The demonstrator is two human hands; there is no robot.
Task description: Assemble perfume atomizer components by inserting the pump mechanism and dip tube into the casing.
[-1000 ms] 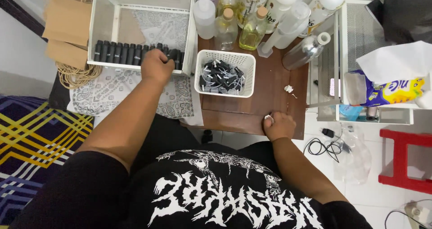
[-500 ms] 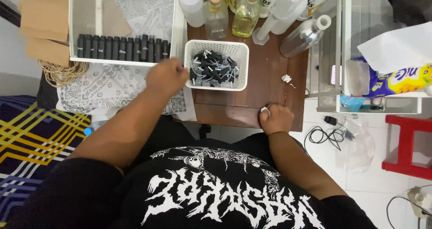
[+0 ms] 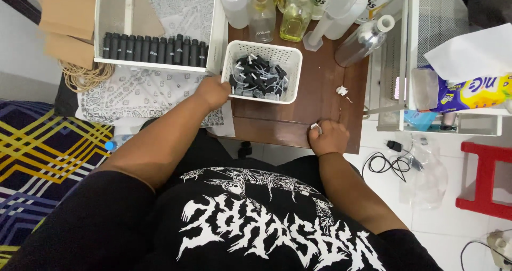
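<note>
Left hand [image 3: 213, 92] at perforated plastic basket [image 3: 262, 71]

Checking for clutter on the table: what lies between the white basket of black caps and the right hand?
In the head view, only bare brown tabletop lies between the white basket and the right hand; small white scraps sit off to the side.

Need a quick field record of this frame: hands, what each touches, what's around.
left hand: at the near-left corner of the white basket, fingers touching its edge
basket contents: small black caps, loosely piled
right hand: closed, resting on the near edge of the wooden table, small white item at the fingers
left tray: row of black vials, upright
table rear: clear bottles, some holding yellowish liquid
table surface: small white scrap
</note>
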